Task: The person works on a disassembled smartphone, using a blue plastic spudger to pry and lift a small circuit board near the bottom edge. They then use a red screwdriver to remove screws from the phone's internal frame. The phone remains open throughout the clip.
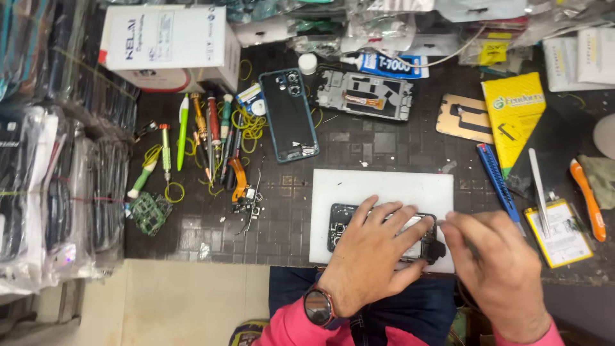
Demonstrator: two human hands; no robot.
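Note:
My left hand (371, 253) lies flat, fingers spread, on an opened phone body (338, 224) that rests on a white mat (384, 182). My right hand (496, 266) is at the phone's right end with fingers curled; it looks blurred and whatever it pinches is hidden. A watch sits on my left wrist, and both sleeves are pink.
A blue phone back cover (289, 115) and a phone frame (365, 95) lie farther back. Screwdrivers and tweezers (208, 131) lie at left near a green circuit board (151, 213). A blue knife (496, 179), a yellow packet (516, 115), a battery (560, 234) and an orange tool (588, 198) are at right.

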